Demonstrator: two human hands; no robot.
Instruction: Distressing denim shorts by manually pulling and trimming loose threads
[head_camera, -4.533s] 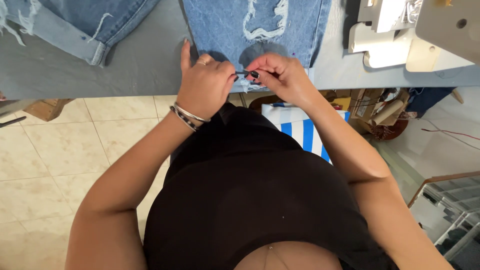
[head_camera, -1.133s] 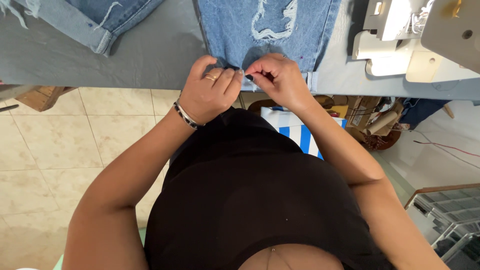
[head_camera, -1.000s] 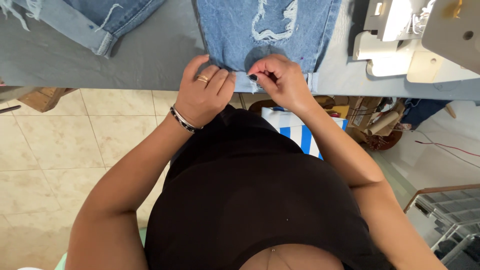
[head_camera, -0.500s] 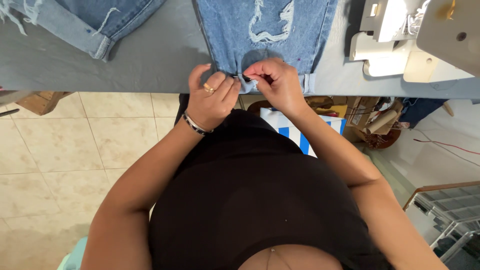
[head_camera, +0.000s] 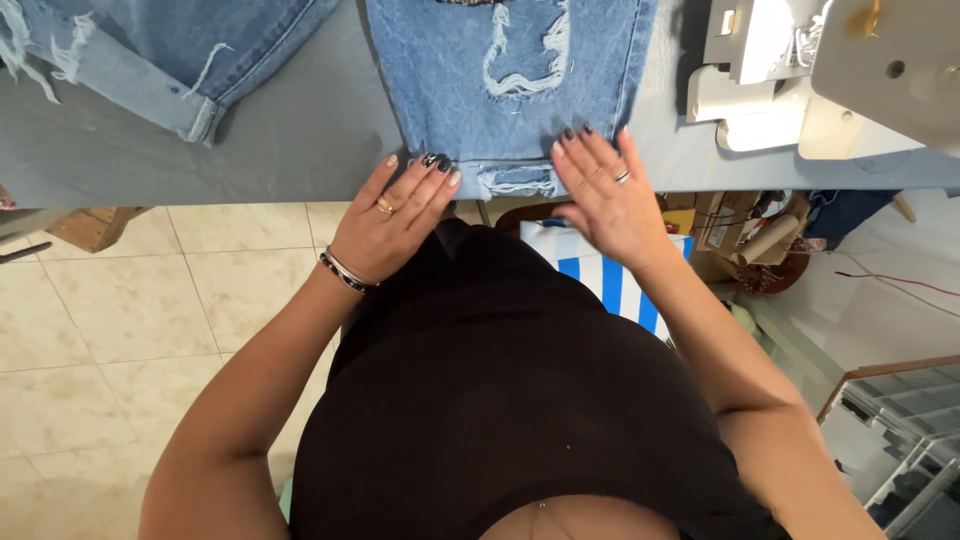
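1. Fingers (head_camera: 425, 175) of the left hand (head_camera: 385, 225) are spread apart and lie flat, their tips on the near hem of the jeans leg (head_camera: 510, 90); they clamp on nothing.
2. The right hand (head_camera: 605, 195) is likewise open, its fingers (head_camera: 590, 150) fanned and pressing the same hem from the other side, so the cloth lies between and under both hands.
3. That jeans leg lies flat on the grey table (head_camera: 300, 130), hem at the near edge, with a frayed rip (head_camera: 525, 55) up its middle and a smaller worn patch at the hem.
4. By the look of it, the hem is laid out and being smoothed down; nothing shows it sewn or cut, so any work on the edge seems yet to come.
5. A second denim piece (head_camera: 130, 60) lies well apart to the left, and a white sewing machine (head_camera: 820, 70) stands to the right.
6. The upper part of both denim pieces is cut off by the frame, and the person's black top hides whatever lies under the table edge. I cannot tell whether anything small sits under the palms.
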